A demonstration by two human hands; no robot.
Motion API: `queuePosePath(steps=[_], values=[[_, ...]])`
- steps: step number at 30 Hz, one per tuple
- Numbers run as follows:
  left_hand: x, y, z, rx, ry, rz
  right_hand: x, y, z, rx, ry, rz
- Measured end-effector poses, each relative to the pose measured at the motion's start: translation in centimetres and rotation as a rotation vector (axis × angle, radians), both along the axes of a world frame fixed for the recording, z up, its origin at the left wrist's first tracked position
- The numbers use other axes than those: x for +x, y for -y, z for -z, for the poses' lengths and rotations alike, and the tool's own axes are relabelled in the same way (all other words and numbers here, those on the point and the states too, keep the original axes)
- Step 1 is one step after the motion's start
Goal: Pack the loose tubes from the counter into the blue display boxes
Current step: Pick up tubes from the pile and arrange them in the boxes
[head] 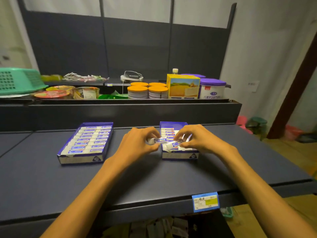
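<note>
Left hand (137,143) pinches a tube (158,140), right hand (193,140) pinches another (176,143), both over right box (179,156). Lay them flat w/ the rows, labels up.

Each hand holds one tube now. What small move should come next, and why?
Probably lower the right hand to lay its small white-and-blue tube into the right blue cardboard display box, which looks partly filled. The left hand grips another such tube beside that box.
</note>
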State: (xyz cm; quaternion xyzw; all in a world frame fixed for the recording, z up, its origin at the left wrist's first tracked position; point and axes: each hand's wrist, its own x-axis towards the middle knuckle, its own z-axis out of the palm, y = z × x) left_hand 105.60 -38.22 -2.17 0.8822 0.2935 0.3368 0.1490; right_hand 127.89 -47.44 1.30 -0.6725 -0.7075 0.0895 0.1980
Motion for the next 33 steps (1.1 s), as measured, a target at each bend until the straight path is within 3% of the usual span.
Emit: queuePosePath(steps=[16,33], values=[[0.8,0.5,-0.4,-0.129,-0.071,0.040,0.4,-0.1,-1.8,-0.185,-0.122,-0.112],[1.1,1.5,-0.7,-0.150,-0.067,-0.009,1.2,-0.3,-1.6,-0.241,-0.017,-0.122]])
